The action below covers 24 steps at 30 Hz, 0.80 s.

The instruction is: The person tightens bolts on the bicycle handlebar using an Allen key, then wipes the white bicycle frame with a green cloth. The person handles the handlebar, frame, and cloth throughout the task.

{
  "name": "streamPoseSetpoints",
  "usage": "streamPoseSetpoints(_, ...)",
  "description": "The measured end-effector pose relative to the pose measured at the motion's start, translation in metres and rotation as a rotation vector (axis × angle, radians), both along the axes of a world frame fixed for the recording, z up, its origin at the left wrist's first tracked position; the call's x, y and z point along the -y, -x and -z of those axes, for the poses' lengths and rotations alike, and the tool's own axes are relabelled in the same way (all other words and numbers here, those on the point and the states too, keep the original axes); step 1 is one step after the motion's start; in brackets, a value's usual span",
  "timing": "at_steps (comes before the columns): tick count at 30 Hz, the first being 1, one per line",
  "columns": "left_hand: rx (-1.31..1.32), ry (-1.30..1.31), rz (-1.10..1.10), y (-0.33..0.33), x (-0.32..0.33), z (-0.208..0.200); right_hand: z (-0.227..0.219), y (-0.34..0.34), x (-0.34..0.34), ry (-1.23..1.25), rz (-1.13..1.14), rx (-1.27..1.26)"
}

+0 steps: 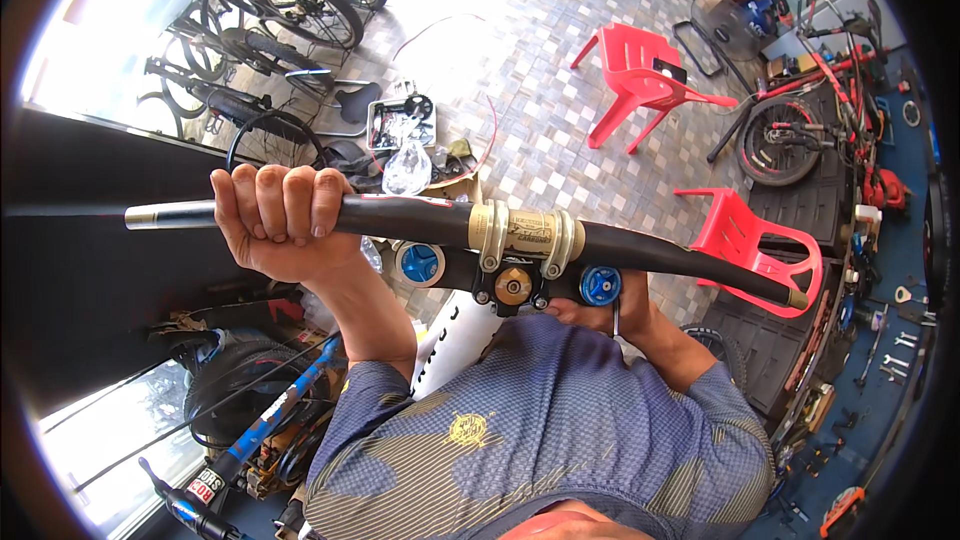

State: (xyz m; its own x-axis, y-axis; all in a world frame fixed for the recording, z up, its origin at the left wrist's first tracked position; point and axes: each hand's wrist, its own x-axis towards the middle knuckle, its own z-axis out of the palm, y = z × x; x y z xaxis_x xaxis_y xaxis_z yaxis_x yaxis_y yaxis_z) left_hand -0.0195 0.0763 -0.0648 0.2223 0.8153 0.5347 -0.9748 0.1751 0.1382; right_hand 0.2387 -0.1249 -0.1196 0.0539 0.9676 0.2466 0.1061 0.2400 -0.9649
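Note:
A black bicycle handlebar (650, 246) with a tan middle runs across in front of my chest. Two silver U-shaped clamps (558, 244) hold it to the fork's black crown, which carries a gold center cap (514, 286). Blue round caps (420, 263) top the fork's two legs. My left hand (285, 215) is wrapped around the bar's left part, short of its bare silver end. Below the right blue cap (600, 286), my right hand (592, 314) closes around the fork leg; its fingers are partly hidden. A white frame tube (452, 340) slants down from the crown.
Several bicycles (300, 10) stand at the far left. An open parts tray (402, 125) and plastic bags lie on the tiled floor. Two red plastic chairs (640, 70) are to the right, near a wheel (780, 140). Tools (895, 355) hang at the right edge; a blue fork (270, 420) is lower left.

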Motion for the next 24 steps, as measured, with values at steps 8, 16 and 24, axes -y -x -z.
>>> streamPoseSetpoints(8,-0.034,0.117,-0.078,0.000,0.008,-0.004,0.002,-0.003,-0.003,-0.027,0.015,0.051)
streamPoseSetpoints(16,-0.215,-0.105,0.055,-0.018,0.016,0.011,0.003,-0.009,-0.007,-0.001,-0.052,0.055)
streamPoseSetpoints(24,-0.043,-0.520,0.229,-0.035,-0.016,0.018,0.005,-0.006,-0.010,-0.005,-0.062,-0.067)
